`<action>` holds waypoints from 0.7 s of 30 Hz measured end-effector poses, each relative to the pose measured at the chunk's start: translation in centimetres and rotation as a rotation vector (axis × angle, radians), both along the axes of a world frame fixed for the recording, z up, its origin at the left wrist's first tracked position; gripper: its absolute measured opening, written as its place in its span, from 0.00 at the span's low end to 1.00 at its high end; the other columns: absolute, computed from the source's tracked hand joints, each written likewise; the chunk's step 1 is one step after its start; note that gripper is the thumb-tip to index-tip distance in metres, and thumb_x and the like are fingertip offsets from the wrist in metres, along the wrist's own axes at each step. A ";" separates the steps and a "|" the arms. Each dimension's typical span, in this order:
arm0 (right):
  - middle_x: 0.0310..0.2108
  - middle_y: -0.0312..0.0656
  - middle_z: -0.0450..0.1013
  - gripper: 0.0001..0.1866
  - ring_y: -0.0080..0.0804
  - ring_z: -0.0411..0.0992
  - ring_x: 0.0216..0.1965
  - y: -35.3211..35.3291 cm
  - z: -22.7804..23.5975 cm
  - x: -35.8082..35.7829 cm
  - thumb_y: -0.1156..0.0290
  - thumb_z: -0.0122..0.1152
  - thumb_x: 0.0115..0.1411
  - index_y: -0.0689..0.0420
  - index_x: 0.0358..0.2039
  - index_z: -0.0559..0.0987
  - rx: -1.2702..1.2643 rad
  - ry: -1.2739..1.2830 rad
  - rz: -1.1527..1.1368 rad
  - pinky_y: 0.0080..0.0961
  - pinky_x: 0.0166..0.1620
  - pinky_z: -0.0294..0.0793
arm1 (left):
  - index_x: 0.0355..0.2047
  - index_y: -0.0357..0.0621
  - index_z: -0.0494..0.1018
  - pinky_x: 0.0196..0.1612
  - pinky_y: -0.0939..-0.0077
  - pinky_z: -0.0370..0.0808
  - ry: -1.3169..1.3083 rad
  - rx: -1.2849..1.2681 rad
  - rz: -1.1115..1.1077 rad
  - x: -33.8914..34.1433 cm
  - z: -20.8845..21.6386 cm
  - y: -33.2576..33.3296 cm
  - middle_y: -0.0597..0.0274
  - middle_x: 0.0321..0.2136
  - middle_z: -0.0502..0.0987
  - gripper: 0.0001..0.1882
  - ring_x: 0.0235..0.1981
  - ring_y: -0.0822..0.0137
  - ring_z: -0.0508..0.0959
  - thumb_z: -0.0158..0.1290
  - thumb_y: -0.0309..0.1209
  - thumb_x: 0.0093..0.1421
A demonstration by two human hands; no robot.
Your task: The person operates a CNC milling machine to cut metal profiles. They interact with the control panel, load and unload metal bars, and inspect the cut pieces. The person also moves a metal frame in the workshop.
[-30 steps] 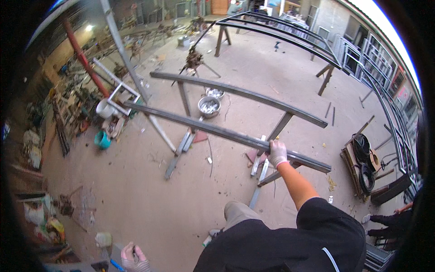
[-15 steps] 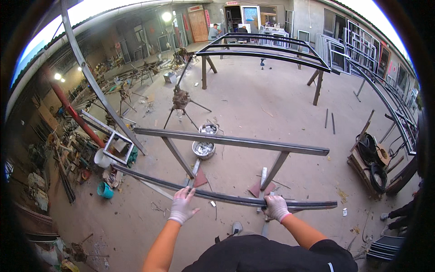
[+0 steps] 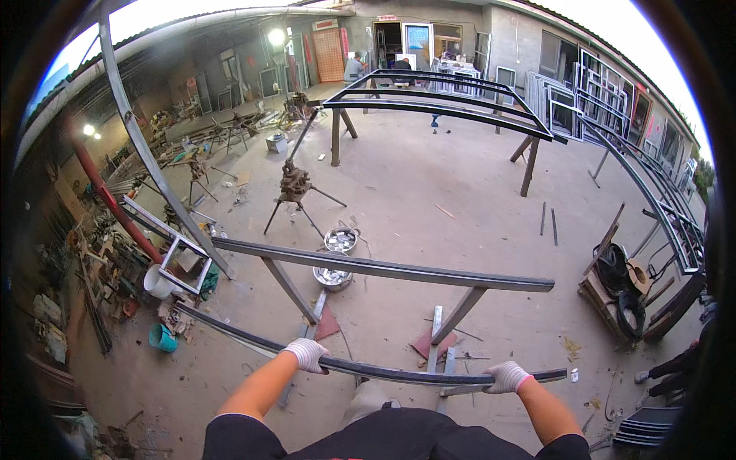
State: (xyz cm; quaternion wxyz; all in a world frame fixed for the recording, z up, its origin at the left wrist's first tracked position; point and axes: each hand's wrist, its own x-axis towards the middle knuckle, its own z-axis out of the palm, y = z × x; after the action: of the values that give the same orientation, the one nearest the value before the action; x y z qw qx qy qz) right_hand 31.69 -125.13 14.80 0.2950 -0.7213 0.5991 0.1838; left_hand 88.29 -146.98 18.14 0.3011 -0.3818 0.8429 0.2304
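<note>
My left hand (image 3: pixel 308 356), in a white glove with a striped cuff, is closed over a long dark metal bar (image 3: pixel 414 376) in front of my body. My right hand (image 3: pixel 507 377), gloved the same way, wraps round this bar near its right end. The bar crosses the view from the left to my right hand, and looks curved. Beyond it, a second metal bar (image 3: pixel 383 267) runs roughly parallel, with slanted legs (image 3: pixel 460 314) beneath. My palms and the bar's underside within my grip are hidden.
A dark rectangular frame (image 3: pixel 441 103) rests on trestles farther off. Two metal pots (image 3: pixel 334 278) of small pieces stand beyond the second bar, near a rusty tripod stand (image 3: pixel 294 182). A cart (image 3: pixel 609 307) with black hose is at right. People sit far back; someone's legs (image 3: pixel 671 372) show at right.
My left hand has gone from spread fingers above the near bar to a closed grip on it. My right hand has shifted right along the bar. The whole view has tilted slightly up.
</note>
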 end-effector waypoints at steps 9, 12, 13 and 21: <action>0.39 0.46 0.85 0.26 0.49 0.83 0.41 0.0 -0.8 0.0 0.43 0.68 0.53 0.42 0.50 0.85 -0.008 0.043 0.007 0.44 0.46 0.83 | 0.50 0.58 0.83 0.44 0.52 0.82 0.004 -0.023 -0.023 0.8 -1.3 -0.3 0.51 0.36 0.87 0.28 0.39 0.48 0.86 0.63 0.59 0.56; 0.39 0.47 0.84 0.26 0.49 0.83 0.42 -0.1 -0.6 0.3 0.43 0.68 0.54 0.42 0.49 0.86 -0.003 0.012 -0.019 0.45 0.46 0.83 | 0.51 0.57 0.83 0.45 0.52 0.82 0.040 -0.027 -0.052 1.0 -1.6 -0.5 0.51 0.37 0.87 0.28 0.40 0.48 0.86 0.63 0.58 0.56; 0.38 0.47 0.84 0.26 0.49 0.83 0.42 0.0 -0.5 0.3 0.44 0.68 0.54 0.43 0.49 0.85 -0.010 0.005 -0.027 0.45 0.47 0.82 | 0.51 0.58 0.82 0.46 0.53 0.82 0.034 -0.027 -0.059 1.0 -1.7 -0.6 0.52 0.39 0.86 0.30 0.41 0.48 0.86 0.64 0.60 0.55; 0.41 0.45 0.84 0.26 0.48 0.83 0.44 0.2 0.0 0.5 0.44 0.68 0.53 0.45 0.47 0.85 -0.025 0.031 -0.033 0.45 0.48 0.82 | 0.52 0.56 0.82 0.47 0.55 0.81 0.037 0.039 -0.066 1.1 -1.8 -1.4 0.51 0.39 0.86 0.32 0.42 0.49 0.86 0.65 0.61 0.54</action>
State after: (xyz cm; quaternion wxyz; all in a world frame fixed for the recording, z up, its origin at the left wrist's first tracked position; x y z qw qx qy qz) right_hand 32.19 -124.94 14.79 0.2797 -0.7119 0.6177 0.1828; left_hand 89.35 -148.34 16.34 0.3004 -0.3434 0.8558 0.2437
